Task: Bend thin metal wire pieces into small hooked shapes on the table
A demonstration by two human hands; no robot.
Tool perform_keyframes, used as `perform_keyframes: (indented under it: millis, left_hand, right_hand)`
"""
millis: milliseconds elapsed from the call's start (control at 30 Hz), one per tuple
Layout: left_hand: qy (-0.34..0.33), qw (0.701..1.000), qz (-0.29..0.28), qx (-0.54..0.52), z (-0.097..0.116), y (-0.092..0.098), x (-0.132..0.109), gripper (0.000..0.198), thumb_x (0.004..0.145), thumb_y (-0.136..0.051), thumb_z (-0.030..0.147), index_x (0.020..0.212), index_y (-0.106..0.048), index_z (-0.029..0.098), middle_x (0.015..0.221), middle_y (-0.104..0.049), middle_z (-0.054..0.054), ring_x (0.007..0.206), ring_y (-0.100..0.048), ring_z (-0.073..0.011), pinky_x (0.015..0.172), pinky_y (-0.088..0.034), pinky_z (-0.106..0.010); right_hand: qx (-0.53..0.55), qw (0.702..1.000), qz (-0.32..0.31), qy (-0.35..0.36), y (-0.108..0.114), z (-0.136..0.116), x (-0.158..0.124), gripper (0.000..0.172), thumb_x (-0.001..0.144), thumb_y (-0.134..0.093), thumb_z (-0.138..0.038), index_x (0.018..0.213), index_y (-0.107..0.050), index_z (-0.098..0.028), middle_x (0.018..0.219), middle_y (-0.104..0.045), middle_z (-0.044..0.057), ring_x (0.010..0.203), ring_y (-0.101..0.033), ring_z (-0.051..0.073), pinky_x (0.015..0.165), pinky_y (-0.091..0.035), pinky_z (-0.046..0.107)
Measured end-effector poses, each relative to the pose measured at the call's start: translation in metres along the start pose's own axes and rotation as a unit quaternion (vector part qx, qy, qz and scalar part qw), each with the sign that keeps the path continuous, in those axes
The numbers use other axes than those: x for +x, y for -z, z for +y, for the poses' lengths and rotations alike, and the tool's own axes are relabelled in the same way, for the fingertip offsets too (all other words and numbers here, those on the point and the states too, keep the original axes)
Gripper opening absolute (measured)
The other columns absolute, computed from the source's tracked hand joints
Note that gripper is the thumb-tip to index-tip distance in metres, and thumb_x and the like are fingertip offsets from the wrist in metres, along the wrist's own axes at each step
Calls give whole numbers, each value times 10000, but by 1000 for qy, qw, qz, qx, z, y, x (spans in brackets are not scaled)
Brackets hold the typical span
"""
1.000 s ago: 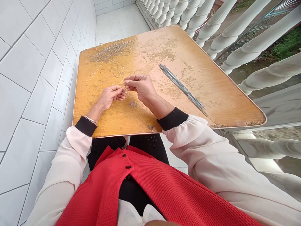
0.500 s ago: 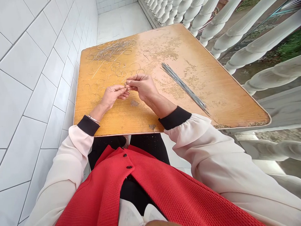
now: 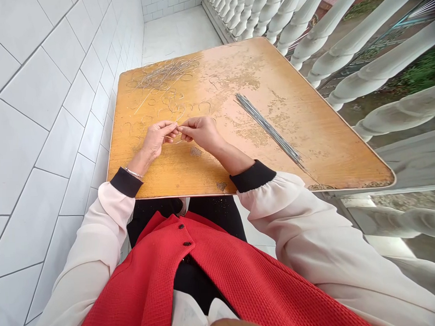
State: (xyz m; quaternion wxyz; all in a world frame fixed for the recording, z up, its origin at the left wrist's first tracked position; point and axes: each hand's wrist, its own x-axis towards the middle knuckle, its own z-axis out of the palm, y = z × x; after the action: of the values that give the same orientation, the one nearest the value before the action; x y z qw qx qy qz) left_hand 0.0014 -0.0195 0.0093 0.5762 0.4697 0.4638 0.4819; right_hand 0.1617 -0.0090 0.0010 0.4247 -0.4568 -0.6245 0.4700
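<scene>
Over the near left part of the table, my left hand and my right hand meet fingertip to fingertip. Both are closed in a pinch on a thin piece of wire, mostly hidden by the fingers. Beyond them lie several loose wire loops, bent into rings and open curves. Farther back at the left is a tangled heap of wires. A bundle of straight grey wires rests to the right of my right hand, apart from it.
A white tiled wall runs close along the left. White balusters line the right side beyond the table edge. Worn patches mark the tabletop, and a pale floor shows behind it.
Both hands have shifted slightly towards me and left, with the right wrist turned so its fingers lie lower. The pinch holds; the bundle and the heap stay in place.
</scene>
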Motion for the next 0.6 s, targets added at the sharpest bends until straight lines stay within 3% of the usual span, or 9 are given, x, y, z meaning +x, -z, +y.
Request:
perform_keyframes:
  millis: [300,600]
  left_hand:
    - [-3,999,16,42,9,0,-1,174,905,-687,120,744,-628,150,671,-624,41,581,-542,-23,527,-373,-142]
    - [-28,997,19,63,12,1,-1,191,893,-643,46,736,-637,154,555,-550,66,497,-494,-26,494,-355,-161]
  right_hand:
    - [-172,981,-16,91,5,-2,-5,182,876,-679,-204,717,-769,-194,560,-644,-21,540,-519,113,601,-388,257]
    - [-188,977,-35,96,2,-5,-10,197,876,-671,-199,699,-758,-214,552,-640,-28,513,-507,119,608,-389,268]
